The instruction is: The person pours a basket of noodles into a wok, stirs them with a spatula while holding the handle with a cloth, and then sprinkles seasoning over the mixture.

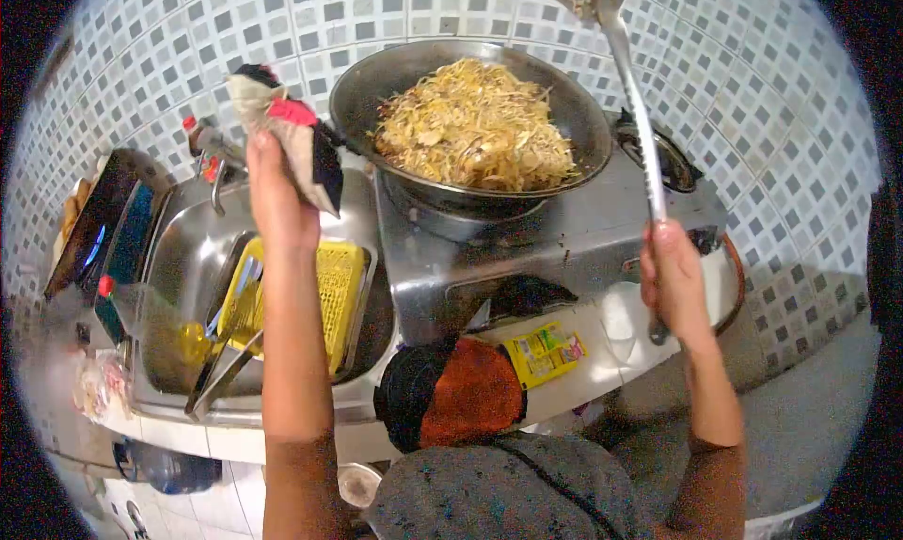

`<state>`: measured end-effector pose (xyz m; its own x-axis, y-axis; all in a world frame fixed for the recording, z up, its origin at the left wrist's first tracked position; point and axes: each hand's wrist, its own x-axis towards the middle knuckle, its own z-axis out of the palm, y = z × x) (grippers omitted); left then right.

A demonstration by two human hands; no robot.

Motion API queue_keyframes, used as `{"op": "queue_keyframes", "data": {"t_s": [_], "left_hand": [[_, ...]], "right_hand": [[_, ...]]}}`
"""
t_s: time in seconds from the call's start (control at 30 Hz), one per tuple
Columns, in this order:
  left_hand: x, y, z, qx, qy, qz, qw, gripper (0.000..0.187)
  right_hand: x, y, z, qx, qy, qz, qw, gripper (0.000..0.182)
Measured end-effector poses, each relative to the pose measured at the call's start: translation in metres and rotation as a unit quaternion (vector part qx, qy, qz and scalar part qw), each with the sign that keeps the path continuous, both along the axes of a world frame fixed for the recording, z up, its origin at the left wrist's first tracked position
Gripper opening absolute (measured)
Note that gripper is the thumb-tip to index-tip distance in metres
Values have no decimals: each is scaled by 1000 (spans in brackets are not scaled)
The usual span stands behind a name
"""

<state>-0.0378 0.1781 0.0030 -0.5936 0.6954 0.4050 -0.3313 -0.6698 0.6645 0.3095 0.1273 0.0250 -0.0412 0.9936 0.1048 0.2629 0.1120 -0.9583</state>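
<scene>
My right hand (673, 275) is wrapped round the handle of a long metal spatula (640, 117), whose blade is raised at the top edge with bits of food on it. In my left hand (278, 187) is a folded cloth (299, 145) in beige, black and pink, held up left of the wok. The wide dark wok (585, 117) sits on the stove (442, 248), heaped with noodles (475, 131) mixed with shreds and pieces of other food. The cloth's dark edge lies close to the wok's left side.
Left of the stove is a steel sink (174, 258) holding a yellow basket (340, 286) and tongs (226, 375). On the front counter lie a yellow packet (546, 354) and an orange and black cloth (470, 389). Another burner (663, 154) is behind the spatula. A tiled wall (423, 8) closes the back.
</scene>
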Motion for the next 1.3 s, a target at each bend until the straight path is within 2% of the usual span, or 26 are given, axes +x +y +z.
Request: {"op": "queue_keyframes", "data": {"t_s": [0.03,0.1,0.13,0.23,0.27,0.37,0.4,0.5,0.53,0.67,0.77,0.8,0.87,0.9,1.03,1.07,1.17,1.2,1.3], "left_hand": [[7,12,4,14,-5,-24,1000,31],[23,25,11,22,40,-26,999,32],[27,29,13,-13,49,24,998,31],[26,38,10,-18,78,74,994,30],[25,40,7,-35,111,116,986,28],[19,42,3,-38,166,145,975,28],[19,41,4,-53,163,160,972,28],[21,42,4,-41,152,158,975,28],[20,44,4,-31,134,136,981,28],[27,38,11,-35,91,109,989,26],[30,32,15,-35,77,82,993,26],[29,34,14,-23,67,70,995,25],[26,40,11,4,42,49,998,25],[25,40,10,0,54,51,997,24],[23,35,14,-20,91,62,994,23],[22,38,12,-16,86,62,994,22],[19,38,7,-30,97,57,993,22],[20,36,9,-30,93,49,994,22],[21,34,18,-20,87,41,995,23]], "right_hand": [[-1,0,-8,7,18,-12,1000,27],[-3,3,-24,-1,-102,-4,995,27],[-5,1,-22,-79,-79,18,994,27],[-8,-3,-19,3,-23,1,1000,27],[-4,2,-29,44,-55,-5,998,27],[-5,1,-19,-66,-126,-9,990,30],[-2,3,-22,56,-162,-1,985,31],[-10,-4,-21,-7,-84,-40,996,30],[-10,-2,-23,-34,-143,-21,989,30],[-3,-6,-15,22,-119,-44,992,30],[2,0,-31,0,-177,-12,984,29],[3,-3,-19,-14,-186,-25,982,29],[1,-2,-23,41,-132,-43,989,28],[1,-3,-27,64,-107,-51,991,28],[4,-6,-23,12,-162,-32,986,28],[5,-7,-24,26,-153,-45,987,28],[-6,-11,-31,-47,-85,-55,994,27],[-5,-12,-29,-36,-122,-27,992,26],[-2,-16,-23,54,-106,-33,992,26]]}}
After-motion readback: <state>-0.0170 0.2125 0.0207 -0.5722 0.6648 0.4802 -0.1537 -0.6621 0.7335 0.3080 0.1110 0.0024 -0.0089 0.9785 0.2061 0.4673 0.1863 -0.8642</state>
